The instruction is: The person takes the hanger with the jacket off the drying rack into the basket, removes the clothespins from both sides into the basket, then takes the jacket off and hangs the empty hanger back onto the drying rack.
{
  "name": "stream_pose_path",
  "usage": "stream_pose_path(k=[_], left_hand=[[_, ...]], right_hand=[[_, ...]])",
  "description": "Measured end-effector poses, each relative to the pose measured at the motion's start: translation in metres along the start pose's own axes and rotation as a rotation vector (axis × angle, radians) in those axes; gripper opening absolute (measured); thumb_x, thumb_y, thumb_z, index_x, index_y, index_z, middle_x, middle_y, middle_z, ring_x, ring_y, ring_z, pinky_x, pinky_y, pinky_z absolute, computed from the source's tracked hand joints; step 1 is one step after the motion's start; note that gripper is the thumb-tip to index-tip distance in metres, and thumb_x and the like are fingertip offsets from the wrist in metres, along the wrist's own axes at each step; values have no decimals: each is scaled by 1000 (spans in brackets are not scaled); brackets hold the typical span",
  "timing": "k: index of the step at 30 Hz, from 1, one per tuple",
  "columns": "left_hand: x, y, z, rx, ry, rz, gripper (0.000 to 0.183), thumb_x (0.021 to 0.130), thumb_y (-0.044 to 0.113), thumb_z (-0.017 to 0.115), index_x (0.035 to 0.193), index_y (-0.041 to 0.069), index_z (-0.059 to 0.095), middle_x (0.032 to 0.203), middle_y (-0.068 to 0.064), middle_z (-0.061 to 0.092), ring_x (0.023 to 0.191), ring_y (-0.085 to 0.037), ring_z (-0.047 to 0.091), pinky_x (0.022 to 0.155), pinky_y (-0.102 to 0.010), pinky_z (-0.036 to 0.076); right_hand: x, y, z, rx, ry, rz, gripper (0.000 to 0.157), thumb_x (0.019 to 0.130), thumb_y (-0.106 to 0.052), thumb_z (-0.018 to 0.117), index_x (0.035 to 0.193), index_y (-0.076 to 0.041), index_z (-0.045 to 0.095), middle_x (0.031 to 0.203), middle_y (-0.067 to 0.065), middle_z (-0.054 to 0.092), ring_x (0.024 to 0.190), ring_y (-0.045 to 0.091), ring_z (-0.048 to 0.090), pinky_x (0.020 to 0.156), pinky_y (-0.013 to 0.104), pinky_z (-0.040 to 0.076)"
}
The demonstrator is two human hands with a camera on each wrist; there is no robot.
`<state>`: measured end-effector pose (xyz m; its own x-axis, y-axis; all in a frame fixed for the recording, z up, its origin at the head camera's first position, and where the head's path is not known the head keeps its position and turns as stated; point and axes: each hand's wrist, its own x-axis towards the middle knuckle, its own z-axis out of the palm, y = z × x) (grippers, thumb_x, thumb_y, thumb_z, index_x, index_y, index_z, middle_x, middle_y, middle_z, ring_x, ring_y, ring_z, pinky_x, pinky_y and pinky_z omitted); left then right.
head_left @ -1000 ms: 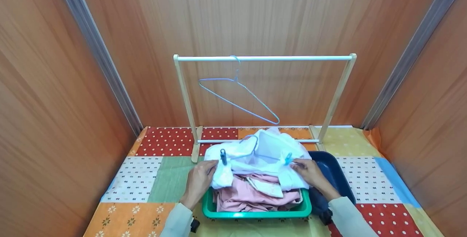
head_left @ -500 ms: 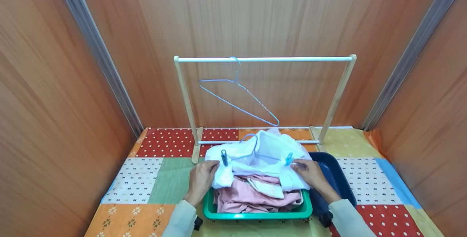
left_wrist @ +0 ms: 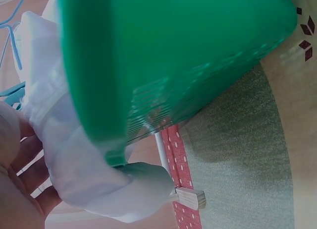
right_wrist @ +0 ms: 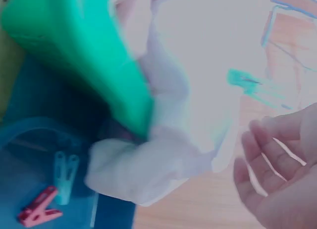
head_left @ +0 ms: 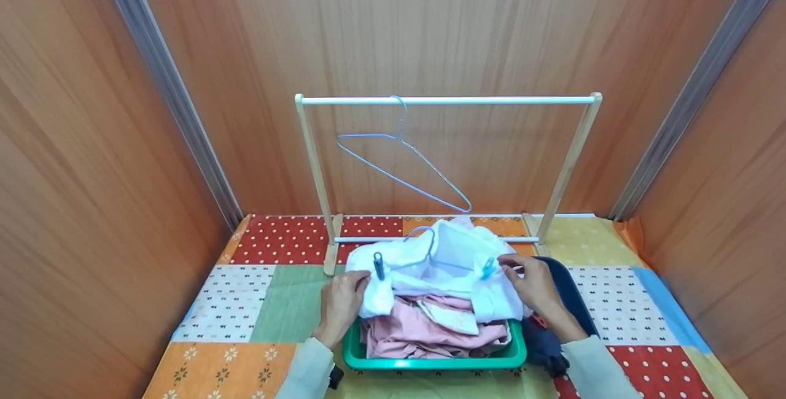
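A white shirt [head_left: 448, 251] lies spread over the green basket [head_left: 430, 363], with a blue wire hanger [head_left: 428, 245] in it. A dark clothespin [head_left: 379, 266] is clipped near its left shoulder, a light teal clothespin [head_left: 488, 268] near its right. My left hand [head_left: 341, 304] pinches the shirt's left edge beside the dark clothespin; in the left wrist view its fingers [left_wrist: 32, 172] pass partly behind the cloth. My right hand [head_left: 535, 282] hovers just right of the teal clothespin, and the right wrist view shows its fingers [right_wrist: 267, 157] loosely bent, holding nothing.
Folded pink clothes [head_left: 424, 331] fill the basket under the shirt. Behind stands a drying rack [head_left: 509, 100] with a bare blue hanger [head_left: 402, 172] on its bar. A dark blue tray [head_left: 574, 294] at the right contains a teal clothespin [right_wrist: 64, 177] and a red clothespin [right_wrist: 39, 207].
My right hand has let go of the area at the teal clothespin and drawn up and to the right. The left hand has stayed at the shirt's edge.
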<state>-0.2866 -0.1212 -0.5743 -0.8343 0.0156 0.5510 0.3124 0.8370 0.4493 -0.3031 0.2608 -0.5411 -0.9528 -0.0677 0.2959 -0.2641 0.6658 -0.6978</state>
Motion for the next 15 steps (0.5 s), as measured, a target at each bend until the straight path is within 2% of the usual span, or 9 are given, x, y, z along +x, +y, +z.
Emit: stream_pose_path(k=[8,15], left_hand=[[-1,0,0,-12,4,-7,12,90,18,71,99,14,79,93,-4,78,81,-20,74,67,-38,58],[0,1,1,13,4,-11,12,89,19,72,99,14,79,94,-5,78,82,-22,74,67,-39,58]], right_hand=[[2,-8,0,26,-55,-83,33,94,-9,65,126,-8,65,118,8,70,104,24,67,90,45,55],[3,-8,3,42,-135,-39,39,95,-11,63,134,-8,60,122,10,68,111,26,64,94,47,52]])
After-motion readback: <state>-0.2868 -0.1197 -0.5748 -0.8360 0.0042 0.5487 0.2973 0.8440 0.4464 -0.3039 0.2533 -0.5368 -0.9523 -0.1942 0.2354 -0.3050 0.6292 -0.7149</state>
